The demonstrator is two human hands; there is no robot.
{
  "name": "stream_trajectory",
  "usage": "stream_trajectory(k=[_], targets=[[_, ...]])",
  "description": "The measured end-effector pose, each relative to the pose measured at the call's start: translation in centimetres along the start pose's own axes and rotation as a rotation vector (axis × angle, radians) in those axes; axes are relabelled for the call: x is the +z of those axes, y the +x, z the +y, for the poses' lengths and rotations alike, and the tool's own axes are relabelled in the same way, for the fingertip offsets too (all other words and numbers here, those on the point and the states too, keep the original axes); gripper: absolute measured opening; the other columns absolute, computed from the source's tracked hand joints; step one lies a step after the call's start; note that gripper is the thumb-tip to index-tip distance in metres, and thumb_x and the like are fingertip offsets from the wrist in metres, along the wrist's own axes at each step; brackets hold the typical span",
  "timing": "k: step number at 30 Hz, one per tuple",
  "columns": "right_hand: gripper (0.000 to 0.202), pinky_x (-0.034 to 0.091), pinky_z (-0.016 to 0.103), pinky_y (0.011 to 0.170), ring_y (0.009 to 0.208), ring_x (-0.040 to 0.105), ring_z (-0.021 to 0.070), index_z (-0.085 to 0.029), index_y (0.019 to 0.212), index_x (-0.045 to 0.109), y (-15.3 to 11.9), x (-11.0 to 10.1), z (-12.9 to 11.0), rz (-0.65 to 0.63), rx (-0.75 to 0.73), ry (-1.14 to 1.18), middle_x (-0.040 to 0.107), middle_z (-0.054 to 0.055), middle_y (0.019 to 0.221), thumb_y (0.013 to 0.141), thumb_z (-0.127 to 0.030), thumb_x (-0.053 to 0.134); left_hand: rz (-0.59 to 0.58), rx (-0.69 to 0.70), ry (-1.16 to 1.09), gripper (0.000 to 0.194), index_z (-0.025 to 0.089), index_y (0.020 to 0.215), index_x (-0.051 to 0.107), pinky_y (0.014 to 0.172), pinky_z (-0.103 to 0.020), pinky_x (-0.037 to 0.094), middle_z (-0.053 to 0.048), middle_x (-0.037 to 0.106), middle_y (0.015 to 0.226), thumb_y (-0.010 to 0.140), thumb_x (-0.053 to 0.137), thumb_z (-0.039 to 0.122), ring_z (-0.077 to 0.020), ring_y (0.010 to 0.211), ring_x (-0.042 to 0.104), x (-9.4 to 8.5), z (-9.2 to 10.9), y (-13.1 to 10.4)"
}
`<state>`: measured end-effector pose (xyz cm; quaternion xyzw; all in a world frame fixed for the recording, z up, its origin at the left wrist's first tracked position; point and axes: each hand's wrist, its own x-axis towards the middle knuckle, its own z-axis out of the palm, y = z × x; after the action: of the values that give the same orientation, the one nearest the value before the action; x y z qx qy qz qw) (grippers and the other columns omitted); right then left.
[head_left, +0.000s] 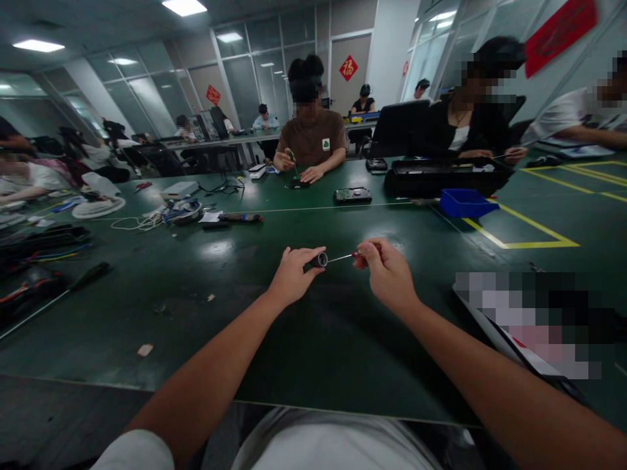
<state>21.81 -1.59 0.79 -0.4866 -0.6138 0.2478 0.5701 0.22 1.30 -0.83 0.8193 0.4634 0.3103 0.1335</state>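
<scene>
My left hand grips a small black cylindrical part between thumb and fingers, its round open end with a pale rim turned to the right. My right hand is closed around the red handle of a thin screwdriver. The metal shaft points left, and its tip meets or lies just at the rim of the cylinder; I cannot tell whether it goes inside. Both hands are held above the green table. What the cylinder belongs to is not clear, since my fingers hide much of it.
Across the table a person works with a screwdriver. An opened hard drive, a blue bin and a long black casing lie beyond my hands. A long screwdriver and cables are at left; a blurred-out flat object is at right.
</scene>
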Motion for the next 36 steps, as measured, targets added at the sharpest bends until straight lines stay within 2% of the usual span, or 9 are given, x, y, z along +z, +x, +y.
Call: stream_trajectory(k=[5,14,20,25,36], targets=[[0.027,0.049,0.034,0.067,0.069,0.065,0.0185,-0.021,0.094,0.060,-0.30,0.19,0.30,0.013,0.008,-0.017,0.068,0.003,0.075,0.100,-0.044,0.045,-0.012,-0.010,0.004,0.046,0.032,0.137,0.058,0.120,-0.062,0.018,-0.004,0.065,0.135,0.092,0.066,0.025,-0.0239,0.127,0.057,-0.10,0.11,0.10],[0.023,0.049,0.034,0.069,0.072,0.067,0.0195,-0.023,0.096,0.059,-0.37,-0.11,0.13,-0.006,-0.080,-0.102,0.070,0.003,0.076,0.100,-0.040,0.045,-0.035,-0.014,-0.001,0.046,0.032,0.136,0.059,0.120,-0.062,0.018,-0.004,0.066,0.133,0.091,0.066,0.025,-0.0241,0.126,0.057,-0.19,0.34,0.02],[0.026,0.048,0.033,0.064,0.068,0.066,0.0192,-0.022,0.094,0.059,-0.37,-0.19,0.11,-0.043,-0.059,-0.114,0.068,0.002,0.073,0.100,-0.042,0.044,-0.023,-0.037,0.005,0.045,0.031,0.135,0.059,0.120,-0.062,0.017,-0.005,0.066,0.134,0.091,0.066,0.024,-0.0240,0.127,0.056,-0.18,0.33,0.12],[0.024,0.048,0.033,0.067,0.070,0.065,0.0191,-0.022,0.095,0.059,-0.43,-0.13,-0.12,0.002,-0.054,-0.101,0.068,0.002,0.074,0.100,-0.040,0.044,-0.017,-0.037,-0.003,0.046,0.031,0.136,0.058,0.121,-0.061,0.018,-0.005,0.066,0.135,0.092,0.066,0.026,-0.0237,0.126,0.057,-0.14,0.33,0.10],[0.026,0.049,0.034,0.067,0.070,0.067,0.0203,-0.022,0.096,0.059,-0.26,0.04,0.26,-0.064,-0.023,-0.106,0.070,0.004,0.076,0.100,-0.043,0.044,-0.010,-0.050,-0.009,0.043,0.030,0.134,0.060,0.120,-0.061,0.018,-0.005,0.066,0.133,0.091,0.066,0.026,-0.0241,0.125,0.058,-0.26,0.61,0.10]])
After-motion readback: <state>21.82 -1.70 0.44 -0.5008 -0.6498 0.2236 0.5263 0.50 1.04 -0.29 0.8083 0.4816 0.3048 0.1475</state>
